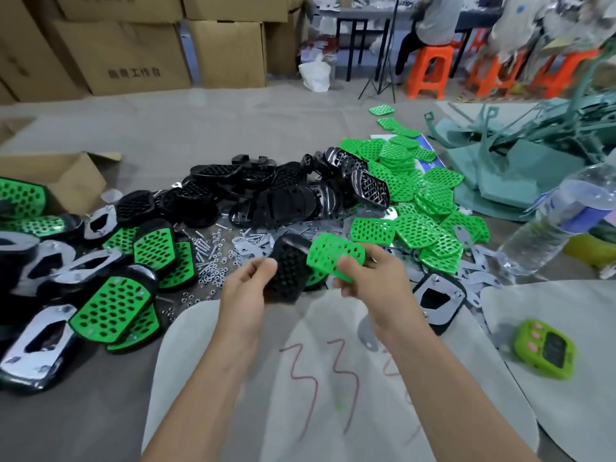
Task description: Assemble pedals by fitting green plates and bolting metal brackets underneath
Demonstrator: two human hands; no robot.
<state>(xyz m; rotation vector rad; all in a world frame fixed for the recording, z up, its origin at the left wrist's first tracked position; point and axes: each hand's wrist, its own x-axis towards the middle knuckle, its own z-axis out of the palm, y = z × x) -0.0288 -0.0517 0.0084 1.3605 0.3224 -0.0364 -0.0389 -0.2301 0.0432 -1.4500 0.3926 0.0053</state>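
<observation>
Here, at the far left, a heap of finished pedals [110, 315] lies on the floor, some with the green face up and some showing a shiny bracket. Just to the right of them, small bolts and nuts [210, 261] are scattered. The left hand [250, 285] pinches a black pedal base [286, 271] at its near left edge, between thumb and fingers, and holds it above the floor. The right hand [363, 278] grips a green plate [333, 255] with curled fingers at its lower edge. The plate is tilted and overlaps the right side of the base; if it is already seated, I cannot tell. Behind the hands lie a pile of black bases [266, 195] and flat metal brackets [248, 250], and to the right a pile of green plates [420, 208]. Further right are a tilted water bottle [533, 241] and a green timer [546, 348].
</observation>
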